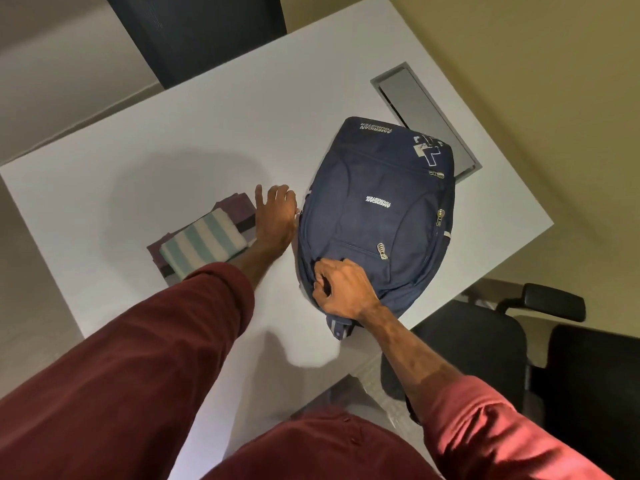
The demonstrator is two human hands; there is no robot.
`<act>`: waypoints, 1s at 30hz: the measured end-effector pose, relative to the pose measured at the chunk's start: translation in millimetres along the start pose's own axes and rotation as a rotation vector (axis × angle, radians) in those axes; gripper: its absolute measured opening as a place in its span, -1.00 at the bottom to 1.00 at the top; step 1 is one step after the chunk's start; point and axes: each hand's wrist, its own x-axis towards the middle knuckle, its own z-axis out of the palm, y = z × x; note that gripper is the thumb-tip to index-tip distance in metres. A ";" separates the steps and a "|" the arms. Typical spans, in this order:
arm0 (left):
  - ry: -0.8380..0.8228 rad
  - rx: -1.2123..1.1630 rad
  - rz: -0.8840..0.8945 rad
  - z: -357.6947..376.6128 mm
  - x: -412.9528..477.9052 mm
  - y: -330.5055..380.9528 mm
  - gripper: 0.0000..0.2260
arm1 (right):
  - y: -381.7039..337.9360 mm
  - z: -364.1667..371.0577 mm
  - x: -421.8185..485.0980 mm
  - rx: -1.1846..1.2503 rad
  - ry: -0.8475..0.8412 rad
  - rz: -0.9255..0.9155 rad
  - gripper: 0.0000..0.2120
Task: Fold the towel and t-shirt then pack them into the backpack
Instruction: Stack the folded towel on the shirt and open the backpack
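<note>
A navy backpack point(377, 209) lies flat on the white table point(173, 140), front side up, with its zips looking closed. My right hand point(341, 287) clutches the fabric at the pack's near edge. My left hand point(275, 218) rests at the pack's left side, fingertips pinched at a zip pull there. Left of that hand, a folded towel point(202, 240) with teal and white stripes lies on top of a folded purple t-shirt point(235, 207).
A grey cable hatch point(426, 112) is set into the table behind the backpack. A black office chair point(485, 337) stands at the table's near right corner, and a dark chair back point(197, 32) stands beyond the far edge.
</note>
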 end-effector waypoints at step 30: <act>0.083 -0.193 -0.136 -5.3 -23.8 -67.5 -0.50 | -22.2 14.1 20.0 -0.077 0.179 0.009 -0.88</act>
